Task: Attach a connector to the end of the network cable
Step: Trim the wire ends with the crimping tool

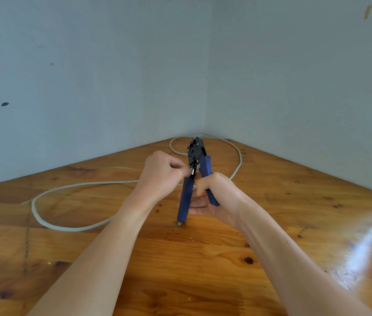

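A crimping tool (195, 156) with a black head and blue handles stands upright above the wooden table (180, 258). My right hand (214, 197) grips its blue handles from the right. My left hand (164, 172) pinches the cable end with a small clear connector (192, 171) against the tool's jaw area, just below the black head. The grey network cable (43, 220) loops across the table on the left and curves round behind the tool to the corner. How far the connector sits inside the tool is hidden by my fingers.
Two pale blue walls (89, 76) meet in a corner right behind the table. A bright glare patch (363, 247) lies on the table at the right. Small crumbs of debris dot the wood near my forearms.
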Demonstrator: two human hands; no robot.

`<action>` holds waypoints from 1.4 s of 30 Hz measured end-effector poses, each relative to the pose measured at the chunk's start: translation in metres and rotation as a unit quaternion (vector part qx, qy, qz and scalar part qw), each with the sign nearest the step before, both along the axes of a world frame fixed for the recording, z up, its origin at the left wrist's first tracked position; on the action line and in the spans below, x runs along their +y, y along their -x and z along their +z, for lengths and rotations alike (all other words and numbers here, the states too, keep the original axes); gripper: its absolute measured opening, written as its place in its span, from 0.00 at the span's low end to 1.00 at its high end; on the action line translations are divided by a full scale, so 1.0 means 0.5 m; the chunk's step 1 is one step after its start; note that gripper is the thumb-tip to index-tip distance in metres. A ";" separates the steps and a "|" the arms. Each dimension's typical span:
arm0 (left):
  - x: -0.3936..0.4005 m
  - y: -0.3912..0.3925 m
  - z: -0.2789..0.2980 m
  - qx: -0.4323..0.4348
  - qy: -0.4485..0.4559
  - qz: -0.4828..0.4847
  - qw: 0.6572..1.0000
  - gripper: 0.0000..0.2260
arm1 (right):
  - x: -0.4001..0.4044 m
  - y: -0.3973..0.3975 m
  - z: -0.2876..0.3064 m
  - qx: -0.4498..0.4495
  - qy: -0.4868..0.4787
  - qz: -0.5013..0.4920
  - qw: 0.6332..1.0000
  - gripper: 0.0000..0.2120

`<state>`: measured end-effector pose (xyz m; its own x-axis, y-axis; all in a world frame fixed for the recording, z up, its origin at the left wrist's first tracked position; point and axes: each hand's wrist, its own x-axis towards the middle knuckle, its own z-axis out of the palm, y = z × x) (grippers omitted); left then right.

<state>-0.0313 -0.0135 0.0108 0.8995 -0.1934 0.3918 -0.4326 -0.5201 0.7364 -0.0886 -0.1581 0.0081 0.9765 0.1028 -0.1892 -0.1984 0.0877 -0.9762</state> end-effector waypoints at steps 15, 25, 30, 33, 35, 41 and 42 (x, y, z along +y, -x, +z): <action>0.002 0.001 0.001 0.022 -0.017 0.014 1.000 0.07 | 0.001 0.003 -0.002 -0.010 0.078 0.019 0.997 0.21; 0.002 0.002 0.003 0.035 -0.005 0.014 0.999 0.08 | 0.006 0.002 -0.008 -0.033 0.107 0.022 0.993 0.16; -0.001 0.005 0.002 0.053 0.025 0.004 0.998 0.09 | 0.006 -0.001 -0.014 -0.052 0.119 0.008 0.991 0.13; -0.001 0.004 0.003 0.060 0.038 -0.001 0.997 0.09 | 0.008 -0.004 -0.017 -0.059 0.129 -0.002 0.990 0.11; -0.001 0.003 0.002 0.063 0.042 0.000 0.997 0.08 | 0.011 -0.005 -0.020 -0.064 0.137 -0.005 0.989 0.10; -0.002 -0.001 -0.005 0.070 0.057 0.000 0.996 0.09 | 0.018 -0.007 -0.023 -0.068 0.148 -0.017 0.986 0.10; -0.002 -0.001 -0.006 0.071 0.059 0.000 0.996 0.09 | 0.018 -0.008 -0.023 -0.069 0.150 -0.018 0.986 0.10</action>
<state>-0.0306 -0.0143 0.0077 0.9476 -0.1542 0.2798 -0.3193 -0.4266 0.8462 -0.0845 -0.1491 -0.0033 0.9971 0.0273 -0.0714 -0.0644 -0.2039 -0.9769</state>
